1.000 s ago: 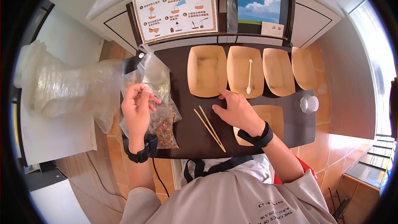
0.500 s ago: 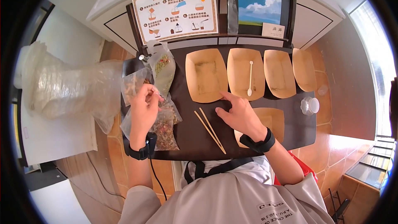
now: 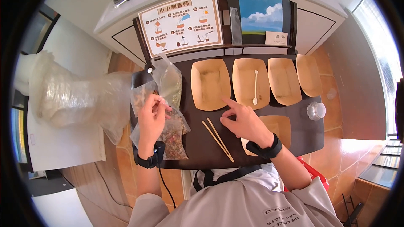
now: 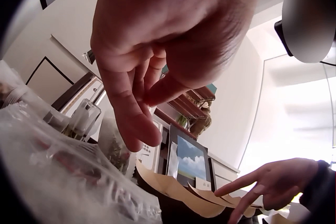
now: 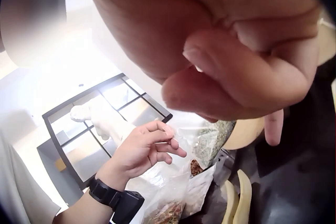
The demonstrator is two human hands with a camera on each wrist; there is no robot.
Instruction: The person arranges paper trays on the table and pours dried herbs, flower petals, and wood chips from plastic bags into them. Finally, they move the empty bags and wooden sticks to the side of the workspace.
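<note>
My left hand hovers over several clear bags, fingers loosely bent and nothing visible in them. Beneath it lies a bag of reddish dried plant bits; beyond it leans a taller bag with green contents. Brown pieces fill another bag to the left. With its index finger stretched out, my right hand reaches to the front rim of the leftmost paper tray. Its other fingers curl inward in the right wrist view, holding nothing visible. Wooden tongs lie between the hands.
A white spoon lies in the second tray; two more trays stand to its right. Another tray sits partly behind my right hand. A small clear jar stands near the table's right edge. An instruction sheet is propped behind.
The head view has tilted, so the table sits lower in it. My left hand has shifted slightly right over the bags, and the taller bag's top has moved. My right hand stays near the tray.
</note>
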